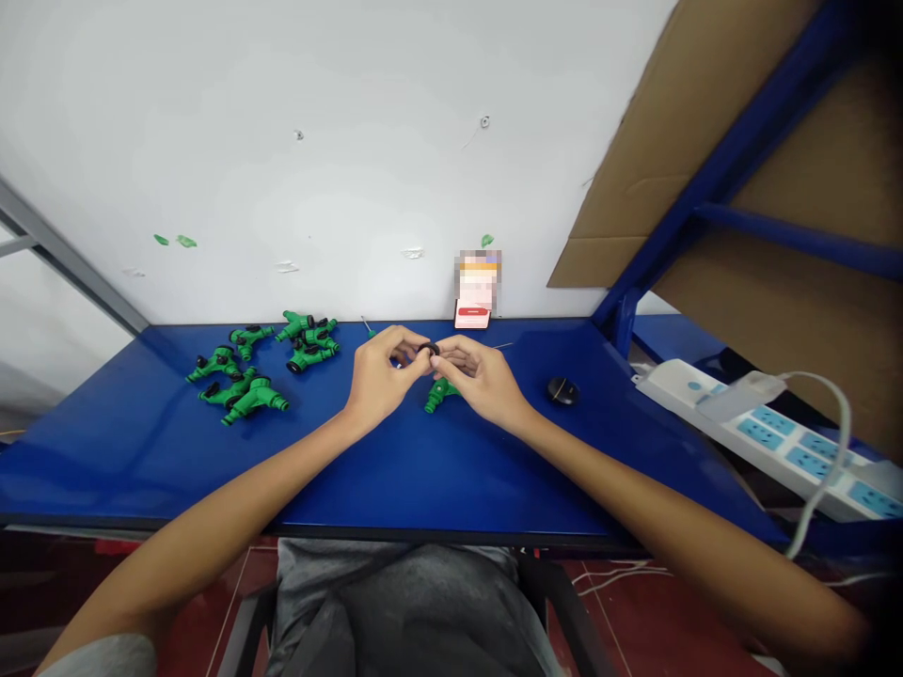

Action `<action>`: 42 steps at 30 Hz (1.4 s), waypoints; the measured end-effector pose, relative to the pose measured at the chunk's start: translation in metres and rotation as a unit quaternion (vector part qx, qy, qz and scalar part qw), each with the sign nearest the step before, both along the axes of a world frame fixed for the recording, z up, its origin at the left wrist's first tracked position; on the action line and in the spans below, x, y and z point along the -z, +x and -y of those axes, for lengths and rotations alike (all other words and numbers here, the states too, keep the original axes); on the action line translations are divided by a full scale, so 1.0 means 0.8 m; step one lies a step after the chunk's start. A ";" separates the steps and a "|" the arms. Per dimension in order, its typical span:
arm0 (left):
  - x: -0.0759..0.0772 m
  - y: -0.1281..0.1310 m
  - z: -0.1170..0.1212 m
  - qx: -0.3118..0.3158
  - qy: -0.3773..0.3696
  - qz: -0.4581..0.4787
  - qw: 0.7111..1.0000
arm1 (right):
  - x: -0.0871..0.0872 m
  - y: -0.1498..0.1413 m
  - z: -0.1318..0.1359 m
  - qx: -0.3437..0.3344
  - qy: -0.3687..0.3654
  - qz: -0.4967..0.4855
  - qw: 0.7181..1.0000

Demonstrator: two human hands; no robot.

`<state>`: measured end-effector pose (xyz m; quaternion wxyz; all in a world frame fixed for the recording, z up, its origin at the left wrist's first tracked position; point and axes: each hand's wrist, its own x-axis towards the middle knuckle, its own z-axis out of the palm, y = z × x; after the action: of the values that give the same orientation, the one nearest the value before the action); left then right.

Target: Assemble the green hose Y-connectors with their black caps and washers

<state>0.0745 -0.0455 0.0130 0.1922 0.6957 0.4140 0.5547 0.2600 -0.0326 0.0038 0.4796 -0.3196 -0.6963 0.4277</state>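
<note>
Dark grey cloth (423, 611) covers the person's lap at six o'clock, just short of the blue tabletop (395, 480); clock directions are taken from the hands, with twelve at the wall (381, 188). At one o'clock, a phone (472, 311) leans upright against that wall, its upper screen pixelated; a red button below carries pale lettering too small to read.

Both forearms reach in from five and seven o'clock, wrists bent inward, the hands meeting above the tabletop. The left hand (381, 376) and right hand (485, 378) each have a closed grip, fingertips and thumbs pinching one small black ring (429, 347) between them.

At six o'clock, a green fitting (438, 395) lies under the right hand, which partly hides it. Other green fittings (254, 400) with black parts sit in two clusters at nine. A screwdriver (371, 332) shows at ten, mostly behind the left hand. Between three and four lie a round black object (562, 391) and, farther out, a white power strip (673, 381) with blue sockets.
</note>
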 end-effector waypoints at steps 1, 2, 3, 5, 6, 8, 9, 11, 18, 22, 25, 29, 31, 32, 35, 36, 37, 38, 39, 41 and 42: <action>0.000 0.001 0.001 0.004 0.001 0.009 1.000 | -0.001 0.002 0.000 -0.004 0.003 0.004 1.000; 0.000 0.002 0.001 0.011 0.001 0.018 1.000 | -0.001 0.004 -0.001 -0.009 0.006 0.008 1.000; -0.001 0.003 0.001 0.022 -0.002 0.029 0.999 | -0.002 0.006 -0.002 -0.012 0.008 0.008 1.000; -0.003 0.004 0.002 0.050 -0.021 0.053 0.997 | -0.003 0.010 -0.004 -0.022 0.004 0.004 1.000; -0.005 0.004 0.001 0.064 -0.039 0.063 0.995 | -0.004 0.012 -0.006 -0.028 -0.002 -0.001 1.000; -0.010 0.000 -0.001 0.092 -0.087 0.067 0.990 | -0.006 0.015 -0.008 -0.042 -0.016 -0.009 0.999; -0.014 -0.004 -0.003 0.105 -0.110 0.058 0.987 | -0.007 0.016 -0.009 -0.046 -0.021 -0.009 0.999; -0.022 -0.012 -0.006 0.124 -0.138 0.019 0.982 | -0.008 0.017 -0.010 -0.045 -0.022 -0.001 0.999; -0.042 -0.036 -0.010 0.130 -0.116 -0.119 0.978 | -0.006 0.011 -0.003 -0.031 0.027 0.067 0.997; -0.037 -0.032 -0.007 0.145 -0.103 -0.139 0.974 | -0.008 0.014 -0.002 -0.045 0.037 0.087 0.994; -0.029 -0.029 -0.011 0.128 -0.091 -0.139 0.978 | -0.006 0.017 -0.006 -0.049 0.033 0.088 0.994; -0.030 -0.041 -0.025 0.147 -0.144 -0.105 0.973 | -0.002 0.014 -0.013 -0.036 -0.021 0.052 0.998; -0.037 -0.053 -0.031 0.172 -0.164 -0.082 0.968 | 0.000 0.010 -0.014 -0.032 -0.057 0.030 0.997; -0.040 -0.058 -0.033 0.185 -0.170 -0.071 0.965 | 0.000 0.008 -0.014 -0.030 -0.070 0.021 0.997; -0.046 -0.064 -0.032 0.218 -0.186 -0.063 0.956 | 0.001 0.005 -0.014 -0.028 -0.097 -0.002 0.995; -0.046 -0.062 -0.030 0.225 -0.189 -0.069 0.953 | 0.002 0.004 -0.014 -0.028 -0.106 -0.011 0.994; -0.044 -0.059 -0.028 0.230 -0.188 -0.076 0.952 | 0.001 0.004 -0.014 -0.030 -0.116 -0.020 0.993; -0.042 -0.055 -0.026 0.230 -0.181 -0.081 0.953 | 0.001 0.004 -0.014 -0.035 -0.124 -0.027 0.991; -0.039 -0.050 -0.024 0.226 -0.167 -0.084 0.956 | 0.001 0.004 -0.015 -0.040 -0.131 -0.033 0.990; -0.032 -0.041 -0.021 0.212 -0.125 -0.081 0.966 | 0.000 0.005 -0.015 -0.049 -0.139 -0.043 0.988; -0.029 -0.038 -0.019 0.204 -0.102 -0.081 0.970 | -0.001 0.006 -0.015 -0.052 -0.140 -0.046 0.988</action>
<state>0.0444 -0.0299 0.0363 0.3369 0.7847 0.3319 0.4008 0.2650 -0.0206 0.0046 0.4384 -0.3269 -0.6227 0.5596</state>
